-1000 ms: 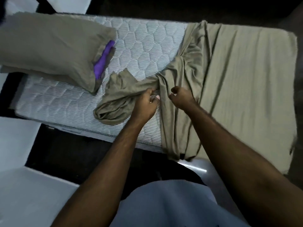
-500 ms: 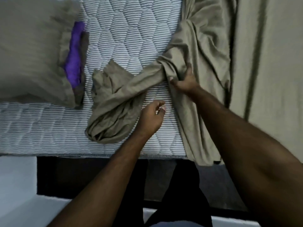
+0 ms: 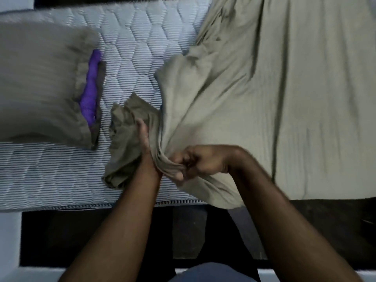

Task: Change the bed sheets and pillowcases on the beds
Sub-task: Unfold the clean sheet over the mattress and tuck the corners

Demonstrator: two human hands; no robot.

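An olive bed sheet (image 3: pixel 295 119) covers the right part of the quilted striped mattress (image 3: pixel 132 47). Its left end is drawn into a gathered fold and a bunched corner (image 3: pixel 124 151) near the front edge. My right hand (image 3: pixel 201 161) grips the gathered fold in a fist. My left hand (image 3: pixel 145 139) is slid between that fold and the bunched corner, its fingers lying fairly straight against the cloth and partly hidden by it. At the left lies a pillow (image 3: pixel 40 84) in an olive pillowcase, with its purple inner cover (image 3: pixel 89 94) showing at the open end.
The mattress's front edge (image 3: pixel 61 206) runs across the middle of the view, with a dark gap (image 3: pixel 81 237) below it. A pale surface (image 3: pixel 10 251) lies at the lower left. The sheet's edge hangs over the mattress front at the right.
My right hand pulled the gathered fold toward the front edge, spreading the sheet leftward. My left hand, free half a second ago, moved forward into the bunched corner.
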